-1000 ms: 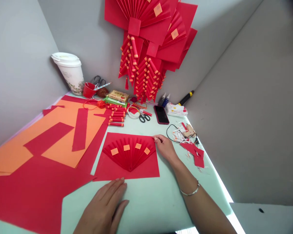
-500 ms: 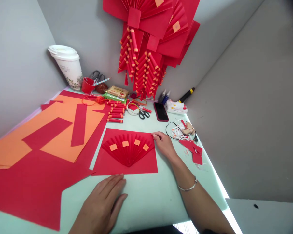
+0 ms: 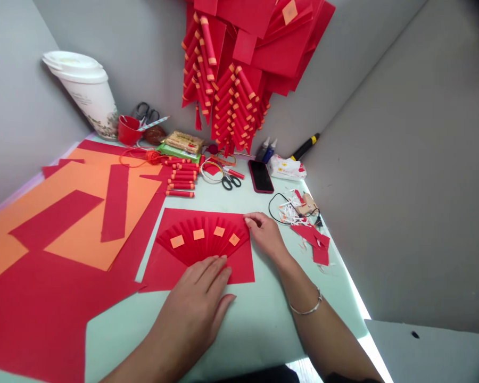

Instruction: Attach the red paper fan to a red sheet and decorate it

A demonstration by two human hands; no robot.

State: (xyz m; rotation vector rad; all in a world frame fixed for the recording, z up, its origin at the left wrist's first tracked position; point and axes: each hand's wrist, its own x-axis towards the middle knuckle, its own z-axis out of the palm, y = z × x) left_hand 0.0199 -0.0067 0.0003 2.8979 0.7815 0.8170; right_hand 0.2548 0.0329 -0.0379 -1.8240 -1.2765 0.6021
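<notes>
A pleated red paper fan point(image 3: 201, 242) with several small orange squares lies on a flat red sheet point(image 3: 239, 271) in the middle of the table. My left hand point(image 3: 203, 292) rests flat over the fan's lower point and the sheet's front edge, its fingers stretched out and holding nothing; the tip of the fan is hidden beneath it. At the sheet's upper right corner, my right hand point(image 3: 265, 234) has its thumb and forefinger pinched together on the red paper, beside the fan's right end.
Orange sheets point(image 3: 83, 239) and red strips cover the left side. Red paper rolls point(image 3: 180, 186), scissors point(image 3: 231, 182) and a phone point(image 3: 261, 176) lie behind. A white cup point(image 3: 88, 96) stands back left; red paper decorations point(image 3: 239, 85) hang above. Scraps point(image 3: 319, 244) lie right.
My left hand has moved forward and right, from the sheet's front edge onto the fan's lower part. My right hand stays at the corner. The view has shifted slightly.
</notes>
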